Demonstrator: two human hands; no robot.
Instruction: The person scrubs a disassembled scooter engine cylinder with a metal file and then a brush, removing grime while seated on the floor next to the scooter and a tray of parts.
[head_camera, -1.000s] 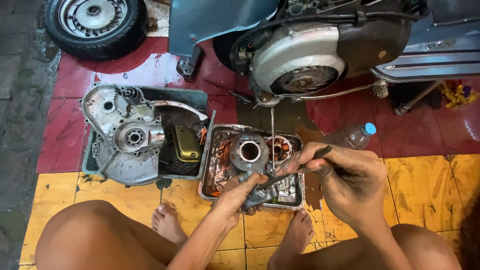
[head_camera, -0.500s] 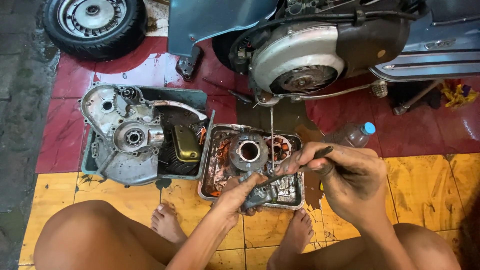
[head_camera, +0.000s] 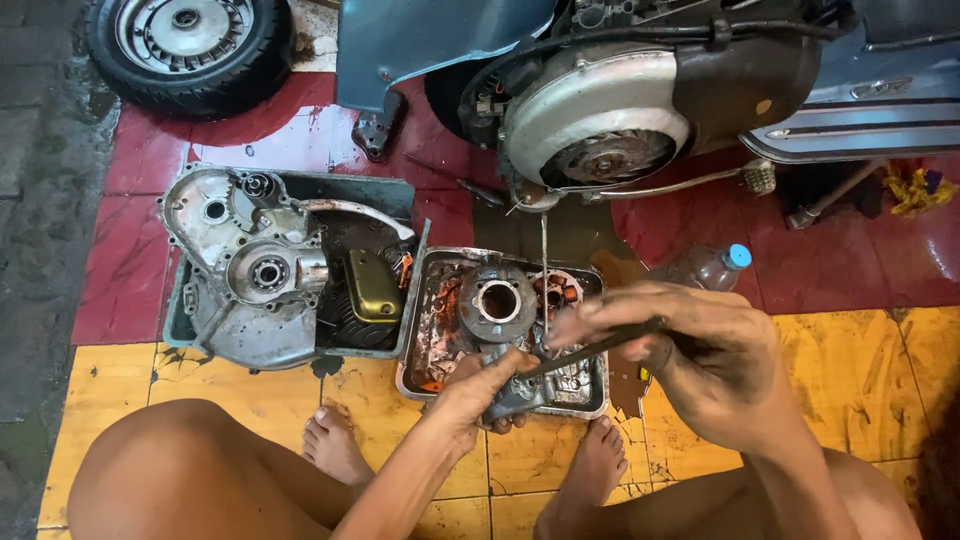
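Here the left hand (head_camera: 487, 385) is closed around a small grey metal part (head_camera: 515, 397), holding it over the near edge of the steel tray (head_camera: 424, 372). The right hand (head_camera: 690, 365) pinches a thin dark tool (head_camera: 590, 350) between curled fingers, its tip resting at the part. A cylinder (head_camera: 497, 300) stands in the tray, and a grey crankcase (head_camera: 245, 270) fills the dark tray (head_camera: 395, 195) beside it.

Both hands look greasy, so I judge the part could slip and drop into the oily tray, or the tool could skid off and jab the left fingers. The bottle (head_camera: 712, 267) lies near the right wrist and a wide move could knock it.

The left hand covers most of the part, so its shape is unclear. The tool's tip is hidden, and the scooter (head_camera: 640, 110) is cut off at the top.
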